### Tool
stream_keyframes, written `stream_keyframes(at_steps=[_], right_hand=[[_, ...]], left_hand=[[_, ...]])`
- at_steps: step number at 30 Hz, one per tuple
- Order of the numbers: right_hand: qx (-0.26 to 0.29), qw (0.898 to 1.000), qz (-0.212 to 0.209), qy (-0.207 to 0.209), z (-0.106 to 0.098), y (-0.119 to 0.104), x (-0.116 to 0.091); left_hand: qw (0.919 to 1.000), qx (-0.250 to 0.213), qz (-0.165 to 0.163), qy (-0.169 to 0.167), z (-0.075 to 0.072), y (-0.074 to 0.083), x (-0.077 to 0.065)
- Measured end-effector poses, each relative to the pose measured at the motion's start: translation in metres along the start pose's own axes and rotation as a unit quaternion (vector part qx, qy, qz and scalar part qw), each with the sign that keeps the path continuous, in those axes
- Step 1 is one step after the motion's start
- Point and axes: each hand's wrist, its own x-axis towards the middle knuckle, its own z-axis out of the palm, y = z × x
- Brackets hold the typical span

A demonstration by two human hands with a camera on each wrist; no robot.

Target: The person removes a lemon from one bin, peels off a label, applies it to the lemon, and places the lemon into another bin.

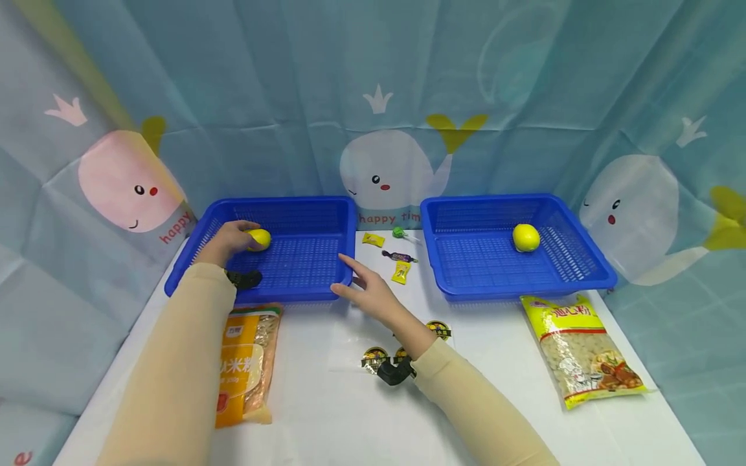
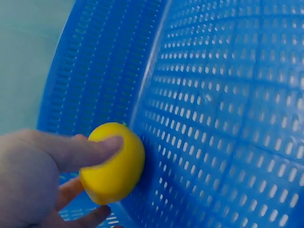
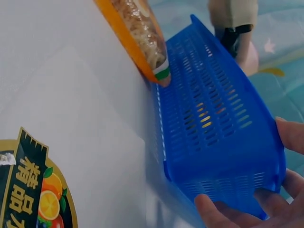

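Observation:
My left hand (image 1: 230,238) reaches into the left blue basket (image 1: 291,296) and holds a lemon (image 1: 259,239) near its back left part. In the left wrist view the thumb lies across the lemon (image 2: 116,164), with other fingers partly hidden beneath it. My right hand (image 1: 373,294) is at the right end of the same basket, fingers spread and fairly straight. The right wrist view shows its fingertips (image 3: 204,204) right at the basket's outer wall (image 3: 213,166) and rim.
A second blue basket (image 1: 524,289) on the right holds another lemon (image 1: 526,237). Wrapped candies (image 1: 401,272) and a green lollipop (image 1: 399,232) lie between the baskets. An orange noodle bag (image 1: 239,362) and a yellow bag (image 1: 588,353) lie in front; a clear bag with round labels (image 1: 375,360) lies mid-table.

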Motion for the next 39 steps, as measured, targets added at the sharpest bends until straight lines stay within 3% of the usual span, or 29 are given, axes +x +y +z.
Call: stream_keyframes(at_steps=[6,11,17,23,29,34,39], right_hand=[[0.008,1.000,-0.005,-0.009,0.005,-0.004,-0.001],[0.013,1.000,-0.006,-0.015,0.007,-0.006,-0.001],[0.020,1.000,-0.005,-0.013,0.006,-0.006,0.000],[0.044,0.999,-0.005,0.002,0.005,-0.003,0.002],[0.052,0.999,-0.001,0.007,0.002,-0.003,-0.001],[0.049,0.999,0.000,0.008,0.003,-0.004,-0.001],[0.046,0.999,0.000,0.018,0.004,-0.003,-0.001]], left_hand=[[0.9974,0.046,-0.029,0.048,0.003,-0.005,-0.003],[0.9971,0.054,-0.029,0.046,0.004,-0.007,-0.001],[0.9993,-0.026,-0.012,0.022,0.000,0.001,0.002],[0.9910,-0.124,0.022,0.045,-0.006,0.040,-0.010],[0.9800,-0.182,0.040,0.070,-0.008,0.072,-0.031],[0.9733,-0.214,0.062,0.055,-0.002,0.076,-0.049],[0.9646,-0.247,0.083,0.041,0.014,0.074,-0.072]])
